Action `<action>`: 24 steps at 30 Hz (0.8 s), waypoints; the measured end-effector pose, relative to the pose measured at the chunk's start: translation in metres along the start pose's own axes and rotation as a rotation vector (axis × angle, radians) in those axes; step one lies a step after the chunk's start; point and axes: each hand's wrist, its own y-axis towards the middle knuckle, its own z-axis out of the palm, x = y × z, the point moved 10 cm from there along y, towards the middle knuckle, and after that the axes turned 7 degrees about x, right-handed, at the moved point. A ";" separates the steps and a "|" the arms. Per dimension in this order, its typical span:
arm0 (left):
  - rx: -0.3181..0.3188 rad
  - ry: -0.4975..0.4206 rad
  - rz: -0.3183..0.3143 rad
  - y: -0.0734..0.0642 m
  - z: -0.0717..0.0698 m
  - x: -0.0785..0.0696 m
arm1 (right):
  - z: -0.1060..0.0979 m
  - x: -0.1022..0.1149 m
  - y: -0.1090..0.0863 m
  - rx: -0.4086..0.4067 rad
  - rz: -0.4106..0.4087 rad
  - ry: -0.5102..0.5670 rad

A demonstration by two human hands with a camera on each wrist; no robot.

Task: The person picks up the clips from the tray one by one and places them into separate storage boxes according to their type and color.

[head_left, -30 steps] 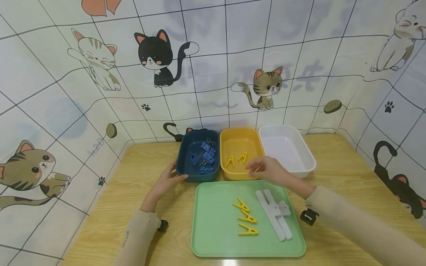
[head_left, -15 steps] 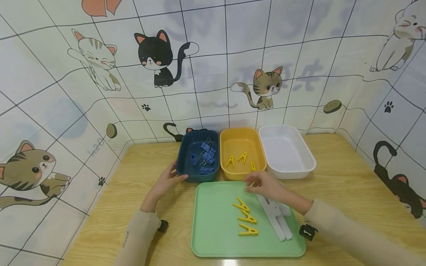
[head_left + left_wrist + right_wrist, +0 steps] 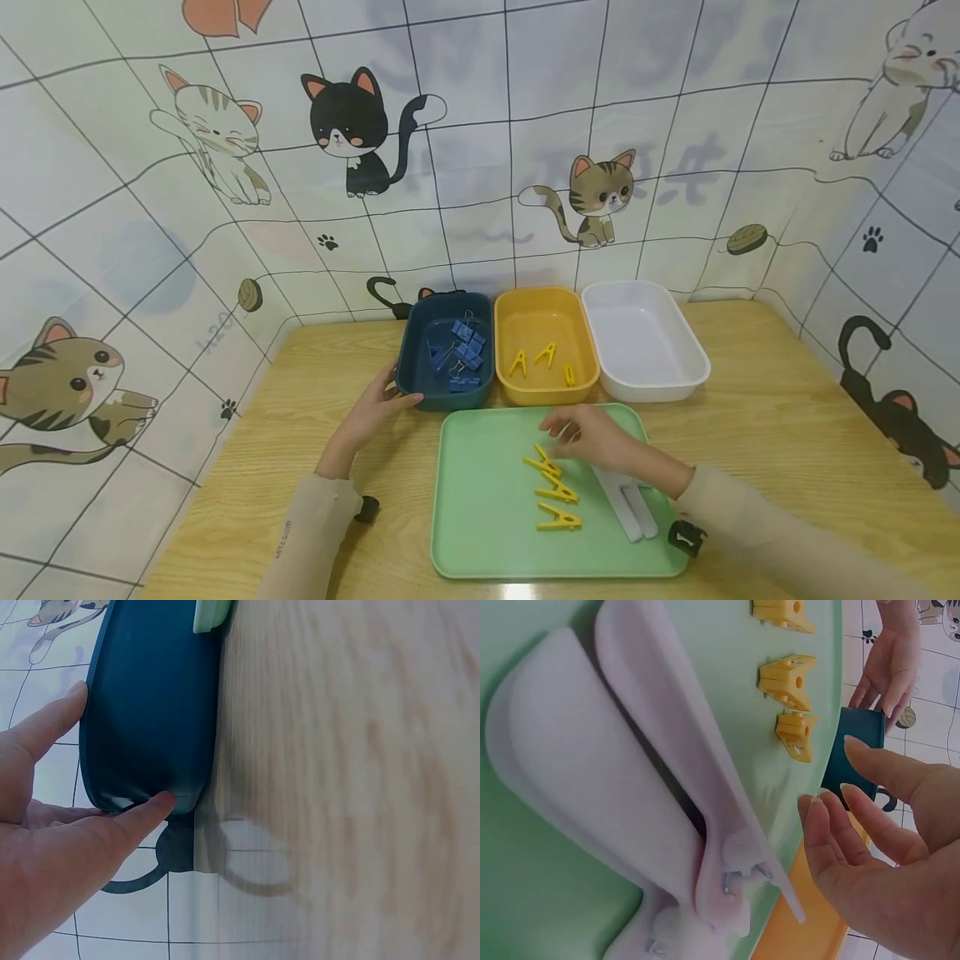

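Note:
My left hand point(image 3: 367, 417) rests on the dark blue bin point(image 3: 431, 321), straight fingers against its outer wall and thumb at the near corner. Several blue binder clips point(image 3: 468, 354) lie in that bin. Over the green tray point(image 3: 480, 517) hovers my right hand point(image 3: 592, 437), relaxed and holding nothing, its thumb and fingertips apart in the right wrist view. Just below its fingertips, three yellow clothespins point(image 3: 557, 490) lie in a column on the tray. Large white plastic clips point(image 3: 607, 750) lie beside them, partly hidden under the right hand in the head view.
Beyond the tray stands a yellow bin point(image 3: 536, 312) with three small yellow clothespins point(image 3: 519, 362) inside. A white bin point(image 3: 637, 329) adjoins it on the right. The wooden table point(image 3: 750, 400) ends at a wall covering point(image 3: 480, 200) printed with cats.
My right hand has come back from the yellow bin to over the tray, leaving a yellow clothespin in view near the bin's front right corner. The left hand has stayed put.

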 end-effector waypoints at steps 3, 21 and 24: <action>0.002 0.002 -0.001 0.000 0.001 0.000 | 0.004 -0.001 -0.001 0.037 -0.003 0.007; -0.004 0.000 -0.003 0.000 -0.001 0.000 | 0.014 -0.012 0.005 0.057 0.030 -0.043; -0.004 -0.002 -0.001 0.000 -0.001 0.000 | 0.016 -0.014 0.007 0.046 0.035 -0.046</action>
